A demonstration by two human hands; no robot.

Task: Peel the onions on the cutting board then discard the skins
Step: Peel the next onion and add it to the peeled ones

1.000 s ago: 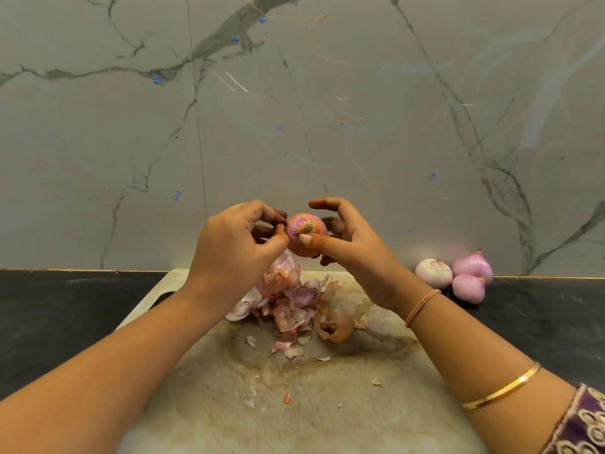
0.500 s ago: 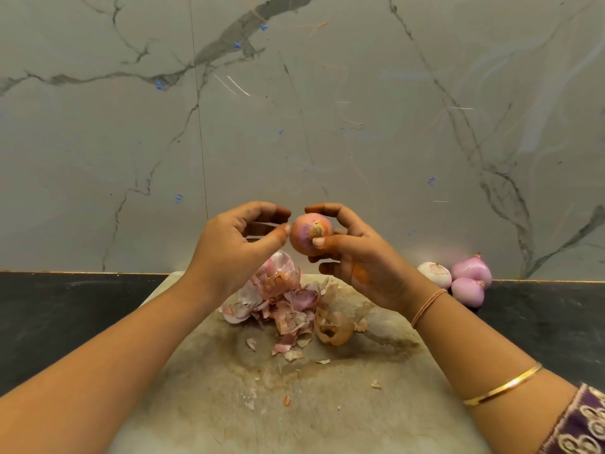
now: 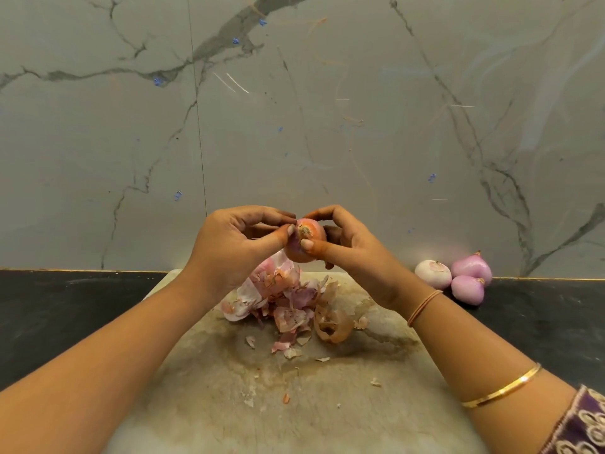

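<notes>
A small pink-orange onion [image 3: 301, 249] with its root end facing me is held in the air above the cutting board [image 3: 294, 404]. My right hand [image 3: 347, 250] grips it from the right, thumb on its front. The thumb and forefinger of my left hand [image 3: 235, 247] pinch at the skin near the onion's root end. A heap of pink and brown onion skins [image 3: 288, 303] lies on the board under my hands.
Three peeled onions [image 3: 458, 276] sit on the black counter [image 3: 59, 316] at the right, against the marble wall [image 3: 294, 126]. Small skin flakes are scattered over the stained board.
My left hand's fingers, slightly apart from the onion half a second ago, have closed onto its top. My right hand has turned the onion a little.
</notes>
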